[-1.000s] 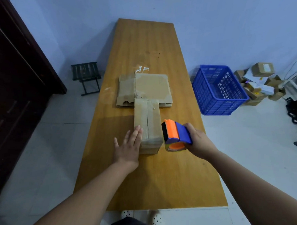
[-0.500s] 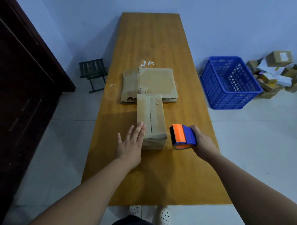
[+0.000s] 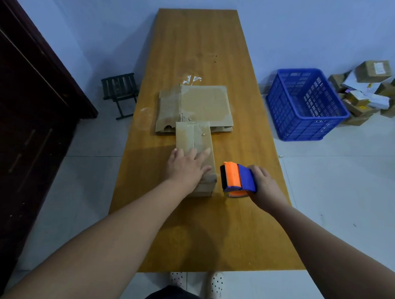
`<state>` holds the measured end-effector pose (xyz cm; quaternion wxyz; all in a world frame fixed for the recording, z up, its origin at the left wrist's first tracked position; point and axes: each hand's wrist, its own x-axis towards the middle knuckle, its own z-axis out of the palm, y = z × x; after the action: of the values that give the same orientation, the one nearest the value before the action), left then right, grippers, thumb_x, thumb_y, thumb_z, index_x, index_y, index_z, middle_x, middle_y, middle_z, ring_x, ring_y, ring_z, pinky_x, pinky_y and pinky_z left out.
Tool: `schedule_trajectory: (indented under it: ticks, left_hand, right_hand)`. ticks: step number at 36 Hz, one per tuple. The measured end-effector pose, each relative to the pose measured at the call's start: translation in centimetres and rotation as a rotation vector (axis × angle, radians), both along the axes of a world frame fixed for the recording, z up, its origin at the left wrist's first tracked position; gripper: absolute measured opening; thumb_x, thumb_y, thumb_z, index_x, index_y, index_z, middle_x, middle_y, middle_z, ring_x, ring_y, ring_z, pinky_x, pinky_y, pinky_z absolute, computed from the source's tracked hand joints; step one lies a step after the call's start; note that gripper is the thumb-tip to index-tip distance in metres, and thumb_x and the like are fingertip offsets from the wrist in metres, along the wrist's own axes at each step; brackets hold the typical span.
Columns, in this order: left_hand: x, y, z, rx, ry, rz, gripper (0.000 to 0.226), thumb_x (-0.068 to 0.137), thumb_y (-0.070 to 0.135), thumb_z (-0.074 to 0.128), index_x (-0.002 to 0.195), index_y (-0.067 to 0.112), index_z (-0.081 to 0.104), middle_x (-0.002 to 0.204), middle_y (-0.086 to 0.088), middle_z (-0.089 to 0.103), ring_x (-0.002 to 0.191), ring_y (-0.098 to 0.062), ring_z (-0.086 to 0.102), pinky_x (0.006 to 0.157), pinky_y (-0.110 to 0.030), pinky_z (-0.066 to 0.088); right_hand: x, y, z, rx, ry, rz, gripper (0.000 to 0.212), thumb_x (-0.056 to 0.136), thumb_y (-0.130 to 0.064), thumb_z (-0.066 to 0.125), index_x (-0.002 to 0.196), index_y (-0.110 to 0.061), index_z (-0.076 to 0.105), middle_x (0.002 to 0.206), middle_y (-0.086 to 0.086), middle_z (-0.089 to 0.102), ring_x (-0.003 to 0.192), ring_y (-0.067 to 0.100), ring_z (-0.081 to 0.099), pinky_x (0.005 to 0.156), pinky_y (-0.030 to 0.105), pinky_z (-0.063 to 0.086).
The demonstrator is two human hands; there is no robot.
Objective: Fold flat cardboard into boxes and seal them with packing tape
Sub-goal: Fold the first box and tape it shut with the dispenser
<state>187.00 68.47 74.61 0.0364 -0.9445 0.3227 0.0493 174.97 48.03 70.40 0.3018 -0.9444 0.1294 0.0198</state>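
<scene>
While our left hand (image 3: 187, 169) pressed the box (image 3: 193, 135) on the table (image 3: 195, 48), fingers spread flat, our right hand (image 3: 265, 189) clamped the tape dispenser (image 3: 237, 178) just beside it. We judged sealing under way; the top seam looked taped, though glare obscured it. Next move needed: smooth the tape, flip the box.

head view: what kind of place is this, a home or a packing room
Most likely a small packing or shipping room: flat cardboard and a taped box lie on a wooden table, the right hand holds a tape dispenser, and parcels are piled beside a blue crate.
</scene>
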Motion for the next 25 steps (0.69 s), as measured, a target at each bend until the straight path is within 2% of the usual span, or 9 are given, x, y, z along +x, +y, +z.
schedule_trajectory:
  ticks: [2, 4, 7, 9, 11, 14, 18, 22, 25]
  left_hand:
    - [0.2, -1.0, 0.1, 0.059, -0.032, -0.008, 0.055, 0.097, 0.054, 0.027, 0.146, 0.030, 0.020, 0.129, -0.010, 0.040, 0.121, -0.031, 0.039, 0.111, -0.047, 0.022]
    - [0.3, -1.8, -0.1, 0.044, -0.042, -0.057, 0.050, 0.097, 0.047, 0.038, 0.142, 0.027, 0.025, 0.134, -0.013, 0.032, 0.126, -0.032, 0.031, 0.111, -0.046, 0.022]
    - [0.7, -2.5, -0.9, -0.068, 0.067, -0.179, 0.053, 0.098, 0.031, 0.039, 0.147, 0.019, 0.022, 0.156, -0.006, 0.011, 0.144, -0.029, 0.005, 0.116, -0.043, 0.007]
    - [1.6, -2.5, -1.3, -0.130, 0.174, -0.183, 0.055, 0.101, 0.037, 0.029, 0.151, 0.022, 0.011, 0.160, 0.003, 0.001, 0.146, -0.024, -0.006, 0.112, -0.038, -0.007]
    - [2.5, -2.3, -1.7, -0.165, 0.250, -0.165, 0.055, 0.101, 0.045, 0.024, 0.151, 0.028, 0.008, 0.160, 0.007, 0.001, 0.146, -0.023, -0.006, 0.111, -0.040, -0.008]
    - [3.0, -2.6, -1.9, -0.225, 0.292, -0.105, 0.057, 0.098, 0.053, 0.021, 0.150, 0.035, 0.009, 0.158, 0.006, 0.012, 0.144, -0.025, 0.004, 0.113, -0.048, 0.004]
    - [2.7, -3.1, -2.0, -0.150, 0.174, -0.107, 0.064, 0.094, 0.061, 0.020, 0.150, 0.033, 0.010, 0.151, 0.003, 0.019, 0.134, -0.026, 0.016, 0.106, -0.044, 0.016]
    - [2.5, -3.1, -2.5, -0.111, 0.122, -0.116, 0.057, 0.097, 0.056, 0.014, 0.150, 0.036, 0.009, 0.151, 0.006, 0.009, 0.140, -0.024, 0.003, 0.112, -0.047, 0.000]
    - [2.7, -3.3, -2.6, -0.071, 0.174, -0.136, 0.062, 0.096, 0.059, 0.011, 0.151, 0.034, 0.000, 0.158, 0.010, -0.008, 0.144, -0.021, -0.014, 0.113, -0.052, -0.011]
  right_hand:
    - [-0.1, -0.1, -0.1, -0.023, 0.031, 0.003, 0.055, 0.079, -0.031, 0.076, 0.122, -0.027, 0.042, 0.131, 0.000, 0.046, 0.099, 0.007, 0.051, 0.068, 0.012, 0.034]
    - [-0.3, -0.5, -0.2, -0.055, 0.058, -0.005, 0.062, 0.076, -0.044, 0.076, 0.123, -0.030, 0.039, 0.148, 0.001, 0.031, 0.107, 0.009, 0.048, 0.071, 0.018, 0.037]
    - [-0.5, -1.2, -0.1, -0.092, 0.075, 0.016, 0.068, 0.071, -0.061, 0.070, 0.122, -0.031, 0.036, 0.153, -0.004, 0.020, 0.098, 0.009, 0.048, 0.069, 0.021, 0.040]
    - [-0.5, -1.6, -0.1, -0.096, 0.066, 0.003, 0.073, 0.070, -0.064, 0.069, 0.124, -0.026, 0.036, 0.150, -0.004, 0.022, 0.094, 0.008, 0.046, 0.067, 0.020, 0.041]
    - [-0.3, -1.8, -0.2, -0.111, 0.038, -0.015, 0.069, 0.074, -0.055, 0.072, 0.124, -0.023, 0.037, 0.147, -0.001, 0.026, 0.094, 0.008, 0.046, 0.067, 0.020, 0.044]
    - [0.1, -2.0, 0.1, -0.183, 0.007, 0.002, 0.063, 0.075, -0.043, 0.076, 0.123, -0.020, 0.043, 0.137, -0.002, 0.034, 0.099, 0.007, 0.043, 0.072, 0.020, 0.045]
    - [0.4, -2.4, 0.8, -0.258, -0.089, 0.109, 0.054, 0.078, -0.028, 0.073, 0.124, -0.011, 0.051, 0.115, 0.005, 0.054, 0.102, 0.023, 0.052, 0.080, 0.029, 0.043]
    - [0.5, -2.9, 1.6, -0.172, -0.106, 0.168, 0.065, 0.083, -0.017, 0.070, 0.140, -0.014, 0.039, 0.121, 0.005, 0.055, 0.106, 0.023, 0.051, 0.085, 0.031, 0.042]
    - [1.1, -2.6, 2.1, -0.115, -0.124, 0.161, 0.057, 0.084, -0.006, 0.067, 0.135, -0.012, 0.043, 0.118, 0.005, 0.053, 0.097, 0.020, 0.052, 0.077, 0.027, 0.042]
